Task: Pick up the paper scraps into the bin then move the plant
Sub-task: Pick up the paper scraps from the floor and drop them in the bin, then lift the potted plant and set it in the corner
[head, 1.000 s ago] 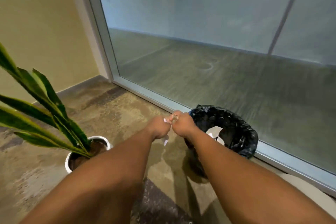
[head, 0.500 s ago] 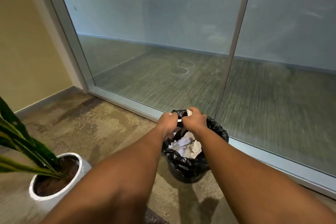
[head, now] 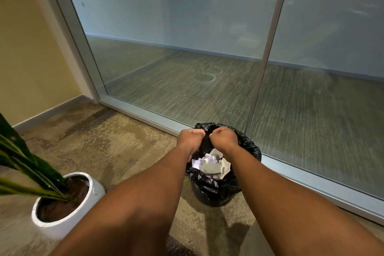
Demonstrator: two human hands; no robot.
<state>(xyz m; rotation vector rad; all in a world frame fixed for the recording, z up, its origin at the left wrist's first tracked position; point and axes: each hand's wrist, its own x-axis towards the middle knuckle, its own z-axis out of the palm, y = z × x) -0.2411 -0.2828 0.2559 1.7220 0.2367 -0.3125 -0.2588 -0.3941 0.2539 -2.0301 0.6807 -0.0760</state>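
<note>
Fingers [head: 216,133] of both hands curl shut over the bin [head: 214,191], grasp apparently empty.

We see a mottled brown-and-tan carpet floor [head: 99,137] filling the lower left and centre of the frame. On it, at lower left, stands a white round planter [head: 62,222] holding a green-leaved plant [head: 22,164]. Just right of centre a black-lined bin [head: 216,189] stands close against the glass wall's metal base rail [head: 145,115].
</note>
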